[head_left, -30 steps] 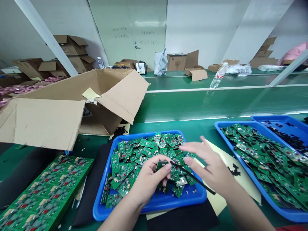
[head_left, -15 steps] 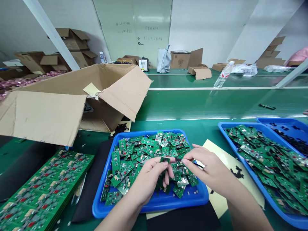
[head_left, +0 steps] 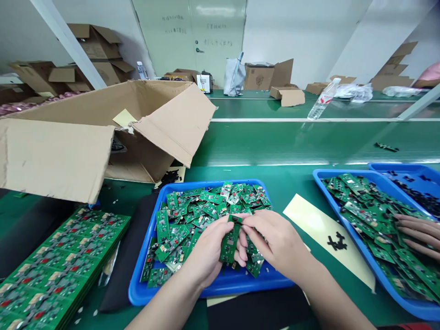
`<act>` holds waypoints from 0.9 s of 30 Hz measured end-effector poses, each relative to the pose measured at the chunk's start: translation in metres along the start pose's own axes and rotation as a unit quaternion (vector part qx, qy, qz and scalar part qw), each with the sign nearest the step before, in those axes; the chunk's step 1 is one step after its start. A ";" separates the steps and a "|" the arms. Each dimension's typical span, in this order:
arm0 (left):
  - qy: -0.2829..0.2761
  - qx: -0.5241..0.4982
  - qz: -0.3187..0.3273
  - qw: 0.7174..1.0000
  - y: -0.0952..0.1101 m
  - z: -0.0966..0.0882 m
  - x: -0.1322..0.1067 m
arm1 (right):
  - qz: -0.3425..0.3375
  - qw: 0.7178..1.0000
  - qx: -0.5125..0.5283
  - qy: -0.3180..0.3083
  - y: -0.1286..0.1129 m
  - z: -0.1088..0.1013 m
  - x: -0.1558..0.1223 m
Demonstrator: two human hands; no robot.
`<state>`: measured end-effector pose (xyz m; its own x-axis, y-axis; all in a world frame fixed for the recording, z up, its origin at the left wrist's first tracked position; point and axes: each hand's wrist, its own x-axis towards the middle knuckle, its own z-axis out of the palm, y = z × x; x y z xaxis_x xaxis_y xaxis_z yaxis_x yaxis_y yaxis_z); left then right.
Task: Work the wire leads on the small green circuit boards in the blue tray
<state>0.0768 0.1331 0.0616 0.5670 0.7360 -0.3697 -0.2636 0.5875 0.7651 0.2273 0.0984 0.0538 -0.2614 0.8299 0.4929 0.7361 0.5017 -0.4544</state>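
Observation:
My left hand (head_left: 215,245) is closed round a narrow green circuit board (head_left: 228,243), held nearly upright over the middle blue tray (head_left: 142,293). My right hand (head_left: 271,231) pinches at the board's upper end, where a small dark piece (head_left: 236,219) shows between the fingertips; its exact shape is too small to make out. Beneath both hands, the tray holds a heap of loose circuit boards (head_left: 211,197). On a yellow sheet (head_left: 309,220) to the right lie small black pieces (head_left: 337,241).
Stacked circuit board panels (head_left: 65,261) lie at left, before an open cardboard box (head_left: 58,156). Another person's hand (head_left: 419,233) rests over boards in the right blue tray (head_left: 321,176). Behind it, another tray (head_left: 378,167) holds black pieces. A water bottle (head_left: 323,101) leans on the back ledge.
The board in my left hand has turned so its face shows. My right hand has moved left onto its upper end. Another person's hand has come in over the right tray.

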 end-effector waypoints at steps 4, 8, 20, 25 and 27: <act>-0.006 0.007 0.007 1.000 0.001 0.003 -0.001 | -0.006 1.000 -0.014 0.012 0.001 0.006 -0.001; -0.003 0.003 0.004 1.000 0.002 0.003 -0.001 | -0.009 1.000 -0.017 0.023 0.000 0.005 -0.001; 0.008 0.018 0.013 1.000 0.001 0.005 -0.001 | -0.006 0.999 -0.033 0.038 -0.001 0.008 -0.001; 0.018 0.026 0.021 0.999 -0.002 0.004 -0.001 | -0.028 0.997 -0.059 0.049 -0.003 0.007 0.002; 0.031 0.031 0.019 0.999 -0.004 0.003 0.001 | -0.034 0.995 -0.077 0.050 -0.004 0.007 0.003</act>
<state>0.0803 0.1303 0.0599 0.5071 0.7778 -0.3713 -0.2331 0.5385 0.8097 0.2189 0.1009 0.0516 -0.2556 0.7629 0.5939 0.8077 0.5061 -0.3024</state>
